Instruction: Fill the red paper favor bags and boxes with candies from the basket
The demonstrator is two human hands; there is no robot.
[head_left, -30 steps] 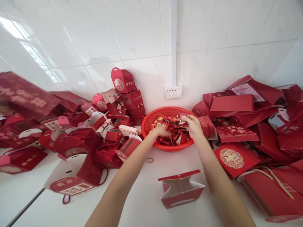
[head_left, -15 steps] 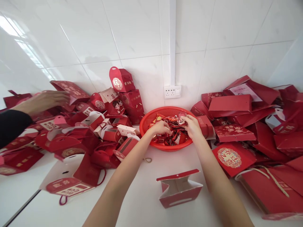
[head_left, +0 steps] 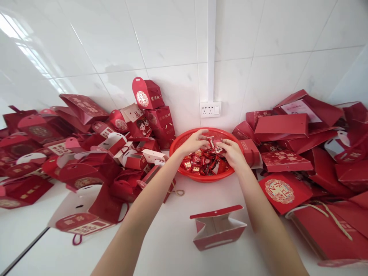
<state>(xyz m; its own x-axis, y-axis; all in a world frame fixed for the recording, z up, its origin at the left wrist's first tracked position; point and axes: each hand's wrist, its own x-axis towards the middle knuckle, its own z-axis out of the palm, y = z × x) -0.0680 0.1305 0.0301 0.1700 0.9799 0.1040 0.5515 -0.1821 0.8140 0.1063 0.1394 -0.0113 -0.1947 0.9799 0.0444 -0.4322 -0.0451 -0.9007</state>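
Note:
A red plastic basket [head_left: 176, 147] holds many small wrapped candies [head_left: 198, 161], mostly in red wrappers. Over its right part, my right hand [head_left: 233, 152] pinches red-wrapped candy [head_left: 219, 147] between thumb and fingers. My left hand [head_left: 193, 143] hovers over the basket's left side with bent fingers apart, its fingertips just left of the held candy; nothing shows in its grasp. On the white table in front, between my forearms, an open red gift box [head_left: 220, 235] stands with its pale inside showing upward.
Red gift boxes [head_left: 89, 168] crowd the table on the left, some stacked [head_left: 148, 94] against the tiled wall. More red boxes [head_left: 281, 126] are piled on the right. A wall socket [head_left: 210, 109] is behind the basket. A dark seam [head_left: 27, 249] crosses the table at lower left.
My left hand has lifted out of the candies and come up beside the candy in my right hand, its fingers spreading. Another person's hand and dark sleeve at left have left the view.

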